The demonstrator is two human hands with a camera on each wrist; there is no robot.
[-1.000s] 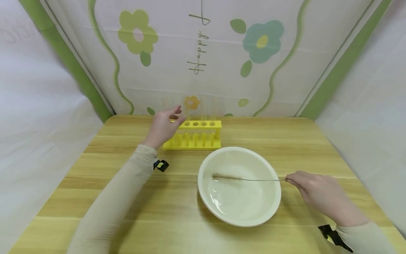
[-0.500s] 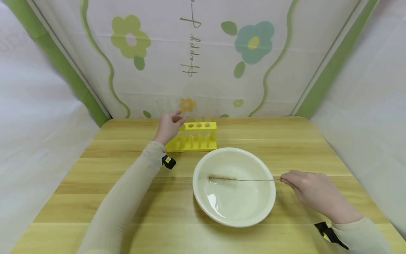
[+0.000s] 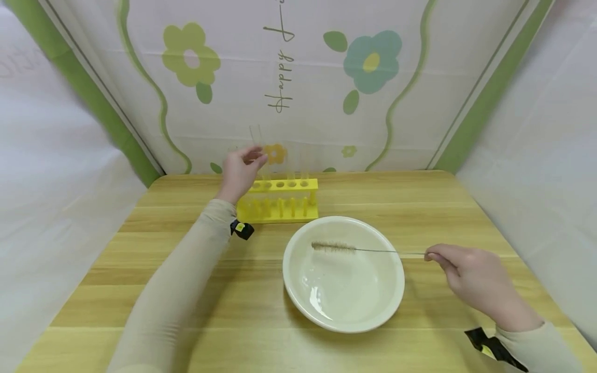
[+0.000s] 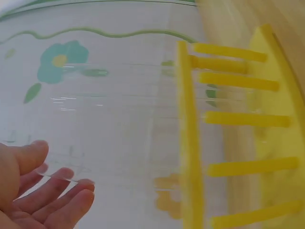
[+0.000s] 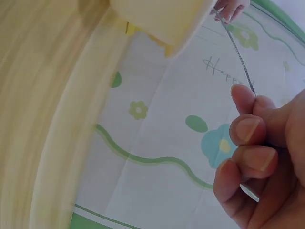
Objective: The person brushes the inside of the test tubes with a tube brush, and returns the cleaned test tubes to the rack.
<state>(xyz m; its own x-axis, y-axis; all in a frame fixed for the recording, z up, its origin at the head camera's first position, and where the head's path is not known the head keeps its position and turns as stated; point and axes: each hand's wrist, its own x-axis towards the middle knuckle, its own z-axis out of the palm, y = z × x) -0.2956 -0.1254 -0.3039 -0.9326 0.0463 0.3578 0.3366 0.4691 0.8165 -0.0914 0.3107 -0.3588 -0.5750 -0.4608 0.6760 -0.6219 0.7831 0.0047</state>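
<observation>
Left hand (image 3: 239, 170) pinches one tube (image 3: 255, 134) at one rack (image 3: 282, 218). Right hand (image 3: 482, 282) pinches one brush (image 3: 333, 247) over one bowl (image 3: 347, 298).

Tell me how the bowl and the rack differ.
The bowl is off-white and round; the rack is yellow and oblong. The bowl is one wide hollow, while the rack has a row of holes with clear tubes in some. The bowl sits nearer the person than the rack. Both stand on the wooden table.

Tubes (image 3: 304, 167) stand in the rack (image 3: 281, 208), behind the bowl (image 3: 344, 327), leftward.
</observation>
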